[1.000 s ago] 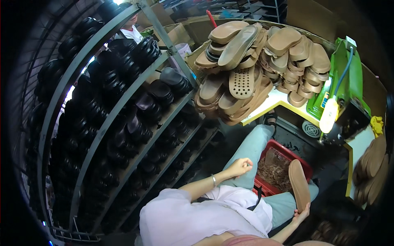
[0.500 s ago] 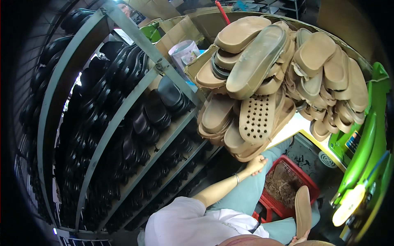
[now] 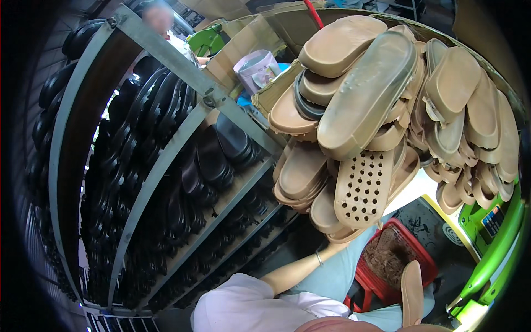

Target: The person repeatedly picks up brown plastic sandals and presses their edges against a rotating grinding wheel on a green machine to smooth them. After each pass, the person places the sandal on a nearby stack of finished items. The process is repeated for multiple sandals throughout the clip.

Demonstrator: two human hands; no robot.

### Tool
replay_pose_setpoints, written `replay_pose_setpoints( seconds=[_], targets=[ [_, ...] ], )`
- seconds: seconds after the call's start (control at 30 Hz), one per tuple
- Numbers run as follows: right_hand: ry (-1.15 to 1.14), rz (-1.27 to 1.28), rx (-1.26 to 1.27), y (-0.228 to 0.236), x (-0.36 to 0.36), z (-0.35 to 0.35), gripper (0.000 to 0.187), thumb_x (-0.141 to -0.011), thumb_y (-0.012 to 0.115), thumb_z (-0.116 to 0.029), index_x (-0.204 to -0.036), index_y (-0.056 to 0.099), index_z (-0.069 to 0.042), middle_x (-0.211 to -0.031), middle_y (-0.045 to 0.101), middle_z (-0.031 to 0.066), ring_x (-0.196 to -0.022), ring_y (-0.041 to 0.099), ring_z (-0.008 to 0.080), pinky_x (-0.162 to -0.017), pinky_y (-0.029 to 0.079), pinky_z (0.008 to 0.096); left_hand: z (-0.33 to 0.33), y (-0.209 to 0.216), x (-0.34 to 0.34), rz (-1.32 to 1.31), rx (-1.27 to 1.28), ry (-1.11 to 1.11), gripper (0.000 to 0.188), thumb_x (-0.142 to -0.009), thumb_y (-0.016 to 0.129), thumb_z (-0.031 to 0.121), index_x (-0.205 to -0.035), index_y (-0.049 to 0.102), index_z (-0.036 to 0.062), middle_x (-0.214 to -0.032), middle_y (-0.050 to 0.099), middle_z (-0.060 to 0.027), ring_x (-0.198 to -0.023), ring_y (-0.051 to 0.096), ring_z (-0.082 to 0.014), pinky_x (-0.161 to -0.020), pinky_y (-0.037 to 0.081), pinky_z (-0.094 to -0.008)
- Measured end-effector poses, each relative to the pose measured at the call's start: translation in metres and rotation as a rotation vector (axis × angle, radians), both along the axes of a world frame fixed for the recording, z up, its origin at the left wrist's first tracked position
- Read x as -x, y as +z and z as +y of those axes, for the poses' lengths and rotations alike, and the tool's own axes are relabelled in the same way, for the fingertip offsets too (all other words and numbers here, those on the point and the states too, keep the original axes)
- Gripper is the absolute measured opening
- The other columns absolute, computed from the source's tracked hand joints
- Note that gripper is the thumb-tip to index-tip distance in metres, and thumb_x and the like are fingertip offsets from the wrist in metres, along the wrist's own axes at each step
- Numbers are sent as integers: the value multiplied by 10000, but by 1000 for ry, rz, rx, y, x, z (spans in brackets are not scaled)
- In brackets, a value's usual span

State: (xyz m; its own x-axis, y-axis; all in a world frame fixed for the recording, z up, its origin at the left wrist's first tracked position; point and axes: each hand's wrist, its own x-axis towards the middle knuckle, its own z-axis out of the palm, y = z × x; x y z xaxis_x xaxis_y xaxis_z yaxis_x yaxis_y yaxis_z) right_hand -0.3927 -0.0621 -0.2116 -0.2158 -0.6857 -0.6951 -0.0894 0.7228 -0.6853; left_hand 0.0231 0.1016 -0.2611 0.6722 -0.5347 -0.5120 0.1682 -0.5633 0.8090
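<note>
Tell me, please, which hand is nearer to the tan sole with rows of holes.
Left. In the picture, the left hand is just below the perforated sole, its fingers hidden; the right hand cannot be made out, probably at the lower edge by the upright sole.

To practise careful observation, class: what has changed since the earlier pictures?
The left hand has moved forward to the lower edge of the heaped tan moulded soles, which now hide its fingers and any grip. The view has shifted; the right hand can no longer be made out. The long tan sole remains on end near the red plastic bin.
</note>
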Motion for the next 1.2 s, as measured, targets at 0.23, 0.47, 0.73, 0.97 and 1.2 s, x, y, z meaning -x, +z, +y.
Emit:
replay_pose_setpoints(
  seconds=[0.23,0.47,0.73,0.97,1.2],
  targets=[
    [-2,-8,-3,-5,-9,-4,441,-910,517,-364,-1246,513,-78,-976,589,124,-619,525,203,-452,391,291,-10,-3,-2,-61,74,-25,128,-930,535,166,-897,580,50,-745,594,-50,-649,578,-150,-594,451,-292],
    [-2,-11,4,-8,-15,-7,442,-908,524,-355,-1249,511,-73,-982,591,127,-633,533,204,-465,400,289,-20,-4,-2,-58,91,-51,116,-922,539,155,-899,582,49,-753,597,-53,-662,580,-157,-608,453,-298],
    [8,13,3,-9,-11,-2,444,-905,531,-345,-1252,508,-69,-989,594,129,-649,543,206,-479,410,288,-16,-3,1,-65,109,-57,103,-913,543,142,-902,584,48,-762,600,-56,-677,582,-166,-624,455,-305],
    [85,109,-36,-2,-2,-1,446,-902,537,-336,-1254,506,-65,-995,596,131,-662,551,207,-491,419,286,-23,0,3,-94,176,-7,93,-905,547,131,-905,586,47,-770,603,-59,-691,583,-174,-638,457,-311],
    [146,124,-61,-5,-10,-3,448,-900,543,-328,-1257,504,-60,-1001,599,134,-676,560,208,-503,428,285,-12,-8,8,-81,190,64,84,-898,550,120,-907,588,46,-778,606,-62,-704,585,-182,-653,459,-317]
  ],
)
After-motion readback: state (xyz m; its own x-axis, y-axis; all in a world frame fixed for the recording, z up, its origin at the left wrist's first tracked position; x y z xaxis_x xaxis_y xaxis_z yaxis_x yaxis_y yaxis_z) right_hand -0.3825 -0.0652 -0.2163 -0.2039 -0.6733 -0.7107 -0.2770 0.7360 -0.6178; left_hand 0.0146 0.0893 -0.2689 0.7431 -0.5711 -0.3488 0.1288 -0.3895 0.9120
